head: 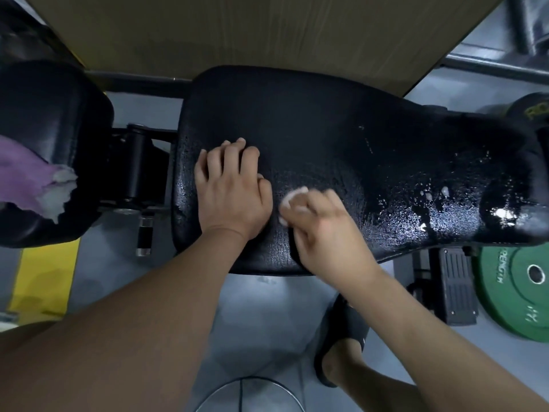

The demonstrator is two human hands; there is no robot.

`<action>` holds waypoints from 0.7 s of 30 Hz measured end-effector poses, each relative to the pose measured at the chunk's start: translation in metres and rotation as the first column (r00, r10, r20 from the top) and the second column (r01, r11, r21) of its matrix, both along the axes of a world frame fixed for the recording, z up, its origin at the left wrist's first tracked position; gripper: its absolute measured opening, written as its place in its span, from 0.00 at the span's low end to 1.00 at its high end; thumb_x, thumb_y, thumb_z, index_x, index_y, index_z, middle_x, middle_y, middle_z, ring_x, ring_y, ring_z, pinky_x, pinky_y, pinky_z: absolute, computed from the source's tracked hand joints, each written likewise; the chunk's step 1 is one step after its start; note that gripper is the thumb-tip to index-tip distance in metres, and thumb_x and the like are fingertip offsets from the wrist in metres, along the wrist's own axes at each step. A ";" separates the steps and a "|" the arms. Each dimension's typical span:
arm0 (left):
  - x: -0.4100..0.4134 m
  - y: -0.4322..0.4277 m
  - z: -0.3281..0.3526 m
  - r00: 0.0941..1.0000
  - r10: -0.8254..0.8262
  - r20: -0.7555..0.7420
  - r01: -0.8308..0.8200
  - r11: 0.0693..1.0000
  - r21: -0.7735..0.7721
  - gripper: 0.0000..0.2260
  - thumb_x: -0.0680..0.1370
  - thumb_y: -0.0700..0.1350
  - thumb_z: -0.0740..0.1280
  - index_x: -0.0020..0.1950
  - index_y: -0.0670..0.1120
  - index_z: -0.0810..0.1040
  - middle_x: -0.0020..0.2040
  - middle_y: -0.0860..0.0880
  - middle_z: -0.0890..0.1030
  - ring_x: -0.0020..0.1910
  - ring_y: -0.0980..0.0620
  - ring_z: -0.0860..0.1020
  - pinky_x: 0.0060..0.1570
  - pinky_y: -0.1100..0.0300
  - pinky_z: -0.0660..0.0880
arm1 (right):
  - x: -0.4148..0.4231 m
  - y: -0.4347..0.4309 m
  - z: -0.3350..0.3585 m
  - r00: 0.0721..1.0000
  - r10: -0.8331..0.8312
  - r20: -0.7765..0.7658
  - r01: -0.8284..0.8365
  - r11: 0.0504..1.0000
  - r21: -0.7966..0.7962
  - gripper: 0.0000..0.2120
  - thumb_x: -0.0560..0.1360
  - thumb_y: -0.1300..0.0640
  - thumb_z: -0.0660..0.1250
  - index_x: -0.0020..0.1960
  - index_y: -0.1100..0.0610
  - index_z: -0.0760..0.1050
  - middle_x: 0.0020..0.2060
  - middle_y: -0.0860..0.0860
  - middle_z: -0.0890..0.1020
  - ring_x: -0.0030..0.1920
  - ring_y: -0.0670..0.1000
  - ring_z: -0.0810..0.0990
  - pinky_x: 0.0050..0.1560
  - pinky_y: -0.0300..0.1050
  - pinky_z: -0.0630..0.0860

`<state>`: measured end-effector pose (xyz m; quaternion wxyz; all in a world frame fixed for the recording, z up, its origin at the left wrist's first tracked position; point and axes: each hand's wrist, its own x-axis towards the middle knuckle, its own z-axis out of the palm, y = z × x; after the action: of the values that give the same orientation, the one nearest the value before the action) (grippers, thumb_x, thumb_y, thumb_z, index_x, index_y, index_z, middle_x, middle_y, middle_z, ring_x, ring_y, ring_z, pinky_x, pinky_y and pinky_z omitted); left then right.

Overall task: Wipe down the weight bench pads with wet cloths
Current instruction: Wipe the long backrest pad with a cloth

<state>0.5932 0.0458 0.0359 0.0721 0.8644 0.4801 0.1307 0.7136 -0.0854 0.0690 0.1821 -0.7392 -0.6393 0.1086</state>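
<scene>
Apparently the right hand [323, 230] clamps a white cloth [292, 199] on the pad [326, 129], beside the flat left hand [234, 188].

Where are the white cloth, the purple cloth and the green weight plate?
white cloth [292, 198]: head view, on its exposed rounded edge.
purple cloth [25, 176]: head view, on the middle of its purple part.
green weight plate [505, 295]: head view, on its flat face, beside the hole.

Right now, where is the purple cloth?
The purple cloth lies at the head view's far left, on the separate black pad, across the hinge from the left hand.
</scene>
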 end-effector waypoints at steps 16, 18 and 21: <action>-0.006 0.001 0.002 0.999 0.002 -0.035 -0.003 1.000 -0.016 0.18 0.77 0.49 0.59 0.65 0.46 0.74 0.70 0.45 0.73 0.70 0.41 0.69 0.73 0.38 0.61 | -0.017 -0.045 -0.010 0.998 -0.069 -0.001 0.069 0.998 -0.013 0.16 0.76 0.65 0.64 0.60 0.52 0.82 0.51 0.51 0.78 0.46 0.57 0.71 0.45 0.55 0.76; -0.004 -0.003 0.008 0.998 -0.010 -0.057 0.008 1.000 -0.020 0.19 0.77 0.49 0.60 0.65 0.44 0.74 0.70 0.43 0.73 0.70 0.39 0.69 0.72 0.37 0.62 | 0.001 -0.053 -0.008 0.989 -0.145 0.002 0.145 0.989 -0.008 0.16 0.76 0.66 0.64 0.58 0.53 0.83 0.51 0.51 0.78 0.45 0.57 0.72 0.45 0.54 0.77; 0.001 -0.004 0.018 0.997 -0.022 -0.072 0.020 1.000 -0.016 0.19 0.76 0.48 0.60 0.64 0.43 0.75 0.68 0.43 0.74 0.68 0.39 0.70 0.73 0.36 0.61 | 0.032 -0.066 -0.005 0.925 -0.379 0.025 0.377 0.925 0.053 0.17 0.74 0.69 0.66 0.56 0.54 0.84 0.50 0.52 0.78 0.45 0.57 0.71 0.47 0.52 0.76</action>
<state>0.5942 0.0420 0.0534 0.0629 0.8730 0.4742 0.0949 0.7460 -0.1513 0.0635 0.2059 -0.8457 -0.4904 0.0437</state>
